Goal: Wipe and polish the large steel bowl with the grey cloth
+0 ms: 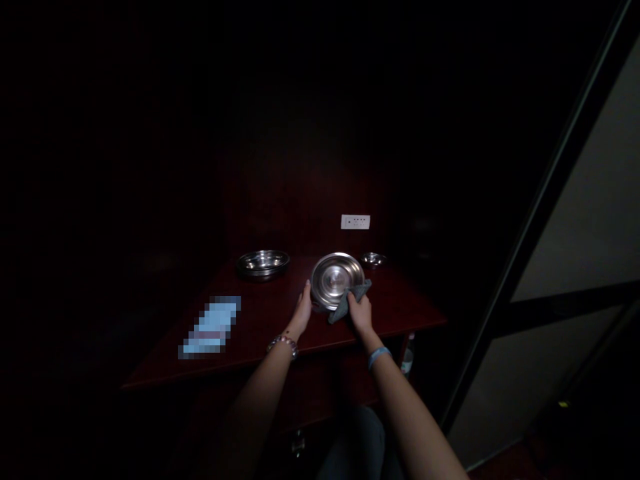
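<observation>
A round steel bowl [336, 280] is held up above the dark red table, tilted so that its inside faces me. My left hand [301, 312] grips its left side, thumb near the rim and the other fingers mostly hidden behind. At the lower right rim, my right hand [360, 312] is closed on a grey-green cloth [341, 311], which lies against the bowl's edge. Beyond, to the left, stacked steel bowls [263, 264] rest on the table, and a smaller steel bowl [373, 260] sits at the back right.
The table [270, 313] bears a blurred-out light blue item [213, 327] at the left. A white socket plate [355, 222] is on the back wall. Below the table's right end stands a bottle [409, 357]. A pale framed panel [560, 267] rises at the right.
</observation>
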A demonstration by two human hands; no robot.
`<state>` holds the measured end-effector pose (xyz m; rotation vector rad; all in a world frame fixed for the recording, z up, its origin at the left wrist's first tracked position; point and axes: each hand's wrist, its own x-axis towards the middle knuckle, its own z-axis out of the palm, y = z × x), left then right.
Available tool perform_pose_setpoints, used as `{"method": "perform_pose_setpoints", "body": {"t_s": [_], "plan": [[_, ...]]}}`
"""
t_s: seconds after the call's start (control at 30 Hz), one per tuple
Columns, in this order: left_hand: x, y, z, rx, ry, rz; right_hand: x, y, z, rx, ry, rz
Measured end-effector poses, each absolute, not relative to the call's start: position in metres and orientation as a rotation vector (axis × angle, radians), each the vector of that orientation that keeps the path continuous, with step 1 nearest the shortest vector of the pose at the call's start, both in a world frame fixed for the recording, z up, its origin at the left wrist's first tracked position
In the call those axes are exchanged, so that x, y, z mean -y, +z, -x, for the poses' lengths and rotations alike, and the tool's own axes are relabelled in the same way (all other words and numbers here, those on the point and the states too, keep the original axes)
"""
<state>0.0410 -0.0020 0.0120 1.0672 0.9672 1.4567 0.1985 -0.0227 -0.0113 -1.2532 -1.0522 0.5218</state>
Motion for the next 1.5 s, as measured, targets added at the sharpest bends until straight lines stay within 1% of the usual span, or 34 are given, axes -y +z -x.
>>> {"method": "perform_pose_setpoints", "body": {"t_s": [0.33,1.03,1.5], "plan": [[0.0003,0.0085,-0.0406,-0.966,1.496,-1.056,0.0218,-0.0126,-0.1988,1.049,0.521,1.243],[0.0044,0.0115,-0.0405,-0.916,1.45,-1.076,0.0239,-0.0098,-0.1976,1.03,0.552,1.228],[0.0035,0.0109,-0.0387,-0.905,1.439,-1.174,0.0157,-0.0167,-0.2011,1.046,0.523,1.225]]}}
